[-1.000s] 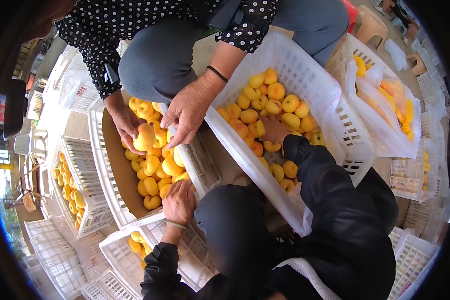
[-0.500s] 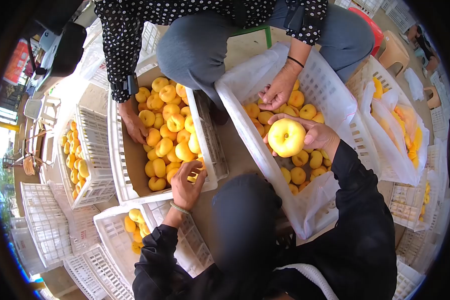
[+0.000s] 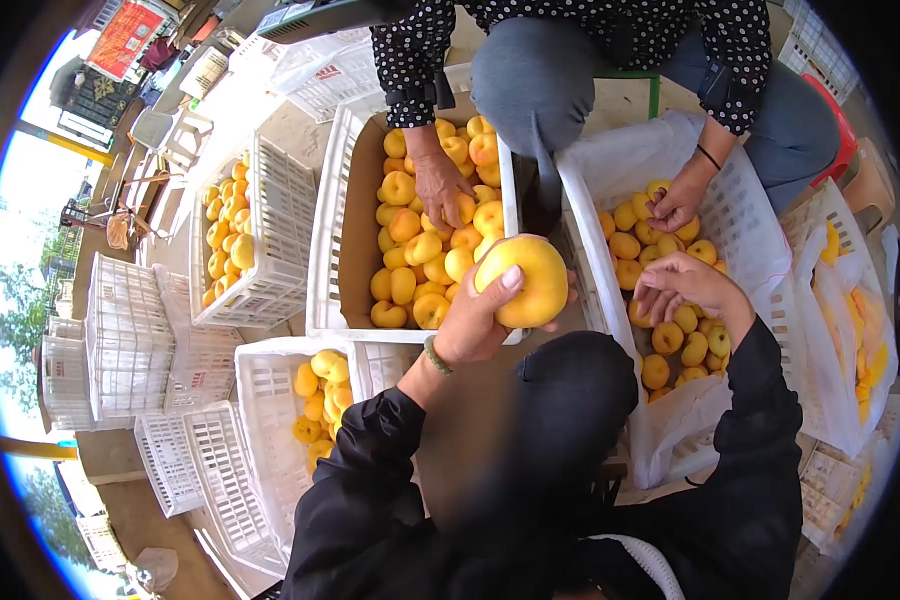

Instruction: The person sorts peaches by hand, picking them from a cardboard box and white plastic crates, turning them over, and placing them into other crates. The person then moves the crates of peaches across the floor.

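My left hand (image 3: 473,322) is closed around a large yellow peach (image 3: 522,282), its thumb on the near side. It holds the fruit up close to the camera, in front of the near right corner of the left crate (image 3: 327,255), which is lined with cardboard and full of yellow peaches (image 3: 417,250). My right hand (image 3: 692,285) hangs over the plastic-lined right crate (image 3: 595,285), fingers loosely bent and apart, with nothing visible in them. Several peaches (image 3: 686,330) lie below it in that crate.
Opposite me sits a person in a dotted shirt, one hand (image 3: 440,185) in the left crate, the other hand (image 3: 682,200) over the right one. More peach crates (image 3: 280,215) stand left. Stacked crates (image 3: 130,335) are farther out. A bagged crate (image 3: 830,330) is at right.
My left hand has lifted from the left crate and now holds a peach. My right hand, which held one, now appears without it over the right crate. The view has swung left.
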`<action>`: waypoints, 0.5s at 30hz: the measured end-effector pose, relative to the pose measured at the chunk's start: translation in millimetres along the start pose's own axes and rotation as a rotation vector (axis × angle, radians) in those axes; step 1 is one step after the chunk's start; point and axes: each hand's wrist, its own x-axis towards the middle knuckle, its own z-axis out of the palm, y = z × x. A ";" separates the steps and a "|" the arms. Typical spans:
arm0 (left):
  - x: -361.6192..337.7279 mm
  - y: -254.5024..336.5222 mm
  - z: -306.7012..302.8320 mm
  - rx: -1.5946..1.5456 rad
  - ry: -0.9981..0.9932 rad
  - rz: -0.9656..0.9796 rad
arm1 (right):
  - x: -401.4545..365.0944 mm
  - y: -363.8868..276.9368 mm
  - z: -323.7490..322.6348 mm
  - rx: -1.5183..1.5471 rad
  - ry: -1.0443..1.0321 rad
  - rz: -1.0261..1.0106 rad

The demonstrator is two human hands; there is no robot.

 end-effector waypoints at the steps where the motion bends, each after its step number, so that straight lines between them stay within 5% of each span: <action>1: -2.2 -2.5 -6.5 -0.012 0.071 -0.048 | 22.9 38.6 -17.6 -0.199 0.119 0.036; 3: -3.8 -6.1 -13.1 0.011 0.159 -0.127 | 50.8 95.0 -34.8 -0.607 0.276 0.205; 5: -7.7 -12.9 -27.6 0.179 0.248 -0.154 | 78.4 161.0 -44.6 -0.700 0.445 0.198; 12: -31.2 -28.6 -63.7 0.161 0.585 -0.014 | 99.1 209.3 -6.9 -1.130 0.686 0.226; 15: -25.2 -28.6 -64.0 0.033 0.680 0.008 | 99.1 210.3 -9.7 -1.068 0.669 0.171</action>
